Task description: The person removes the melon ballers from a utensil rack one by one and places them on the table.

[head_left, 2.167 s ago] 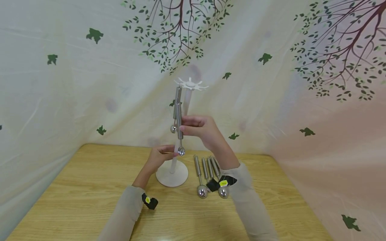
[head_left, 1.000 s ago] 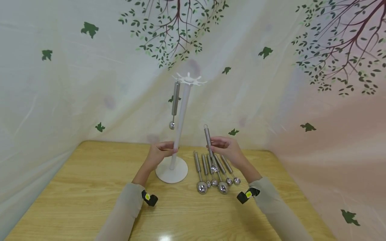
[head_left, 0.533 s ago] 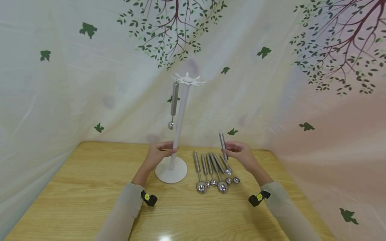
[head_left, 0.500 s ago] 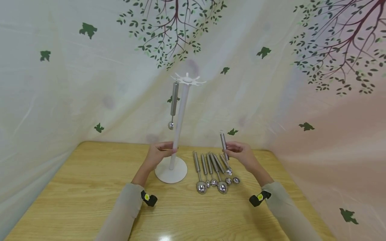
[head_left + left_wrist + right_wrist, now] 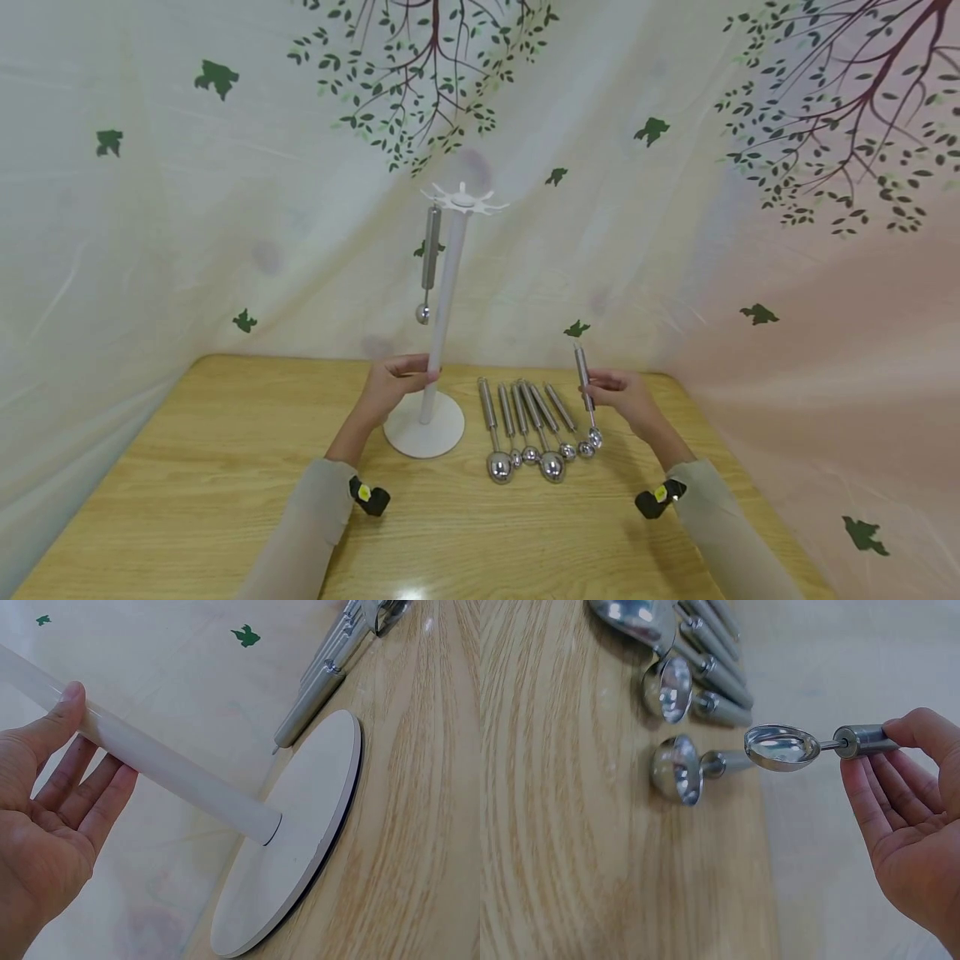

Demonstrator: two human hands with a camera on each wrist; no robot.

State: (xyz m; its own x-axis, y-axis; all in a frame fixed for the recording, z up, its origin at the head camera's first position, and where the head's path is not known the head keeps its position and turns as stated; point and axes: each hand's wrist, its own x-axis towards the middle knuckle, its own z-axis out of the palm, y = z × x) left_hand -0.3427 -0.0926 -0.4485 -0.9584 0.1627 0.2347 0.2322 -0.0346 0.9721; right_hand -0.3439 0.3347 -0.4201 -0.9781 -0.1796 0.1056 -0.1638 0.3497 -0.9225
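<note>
My left hand [image 5: 393, 387] pinches the pole of a white hanging rack [image 5: 447, 292] between thumb and fingers, low above its round base. In the left wrist view, the thumb lies on one side of the pole and the fingers on the other. My right hand [image 5: 622, 402] holds a steel melon baller [image 5: 583, 379] by its handle, ring end up and small oval bowl down. That bowl hangs close over the table at the right end of a row of similar scoops. One other melon baller [image 5: 431, 250] hangs from the rack's left side.
Several steel scoops [image 5: 488, 404] lie side by side on the wooden table [image 5: 285, 467], handles toward the back, bowls toward me. The rack's white base [image 5: 423, 442] stands left of them. A printed cloth [image 5: 337, 208] hangs behind the table.
My right hand has carried the melon baller away from the rack's top, down and rightward past the row of scoops. My left hand keeps its hold on the pole.
</note>
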